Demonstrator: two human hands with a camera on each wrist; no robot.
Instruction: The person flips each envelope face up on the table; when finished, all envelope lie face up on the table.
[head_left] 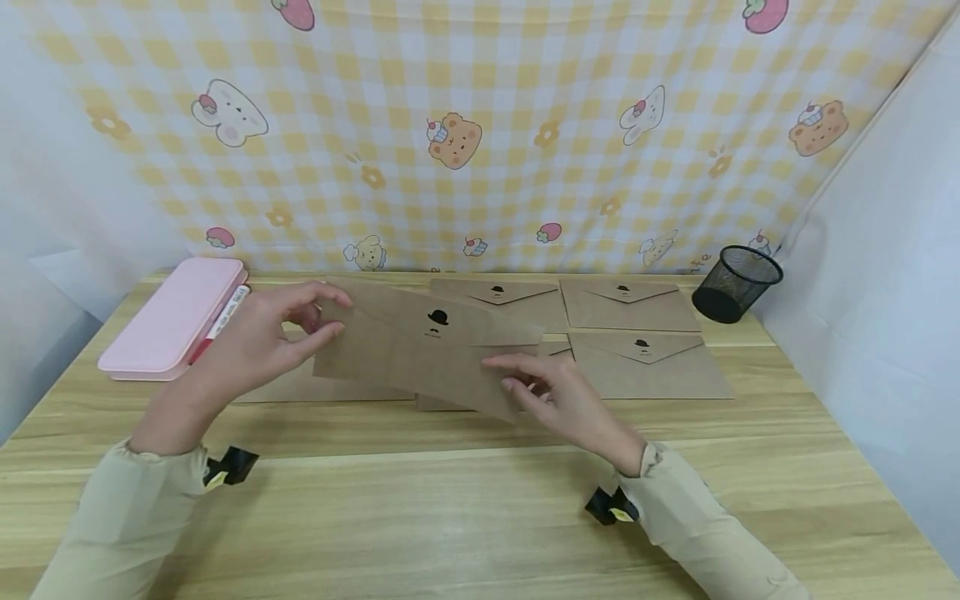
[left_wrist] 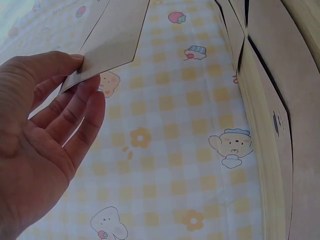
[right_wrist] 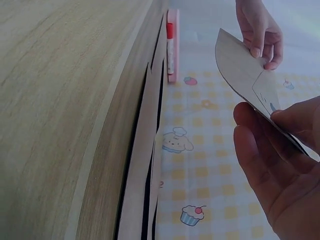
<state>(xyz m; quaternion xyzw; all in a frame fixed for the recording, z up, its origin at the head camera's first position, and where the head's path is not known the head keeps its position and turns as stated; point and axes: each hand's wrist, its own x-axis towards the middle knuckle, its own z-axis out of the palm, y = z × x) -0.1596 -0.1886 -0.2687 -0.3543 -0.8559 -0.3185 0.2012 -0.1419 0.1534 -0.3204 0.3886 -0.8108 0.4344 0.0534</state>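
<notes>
A brown kraft envelope with a printed black hat is held up, tilted, above the table. My left hand pinches its left end between thumb and fingers. On the right side, my right hand grips the lower part; in the right wrist view the thumb lies on one face with fingers behind the other. The left wrist view shows a corner of the envelope between thumb and fingertips. Behind it lie more brown envelopes, flaps towards me, some partly hidden by the raised one.
A pink case lies at the back left, with a red-and-white marker along its right side. At the back right a black mesh pen cup leans. A yellow checked cloth hangs behind the wooden table.
</notes>
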